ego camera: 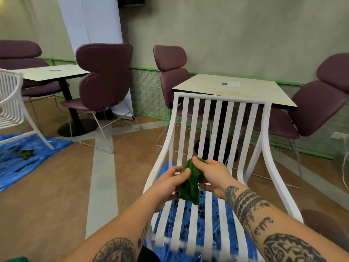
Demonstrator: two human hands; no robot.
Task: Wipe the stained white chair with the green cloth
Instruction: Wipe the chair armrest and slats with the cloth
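A white slatted chair (219,133) stands in front of me on a blue plastic sheet (200,241), its back facing a table. Dark stains speckle the sheet seen between the seat slats. A bunched green cloth (191,183) hangs above the seat, held by both hands. My left hand (171,183) pinches its left side with thumb and fingers. My right hand (211,174) grips its top and right side. The lower end of the cloth dangles just over the seat slats.
A pale square table (236,87) stands right behind the chair, with purple padded chairs (313,104) around it. A second table (51,73) and purple chair (102,76) are at the left. Another white chair (11,106) stands on a blue sheet (24,157) far left.
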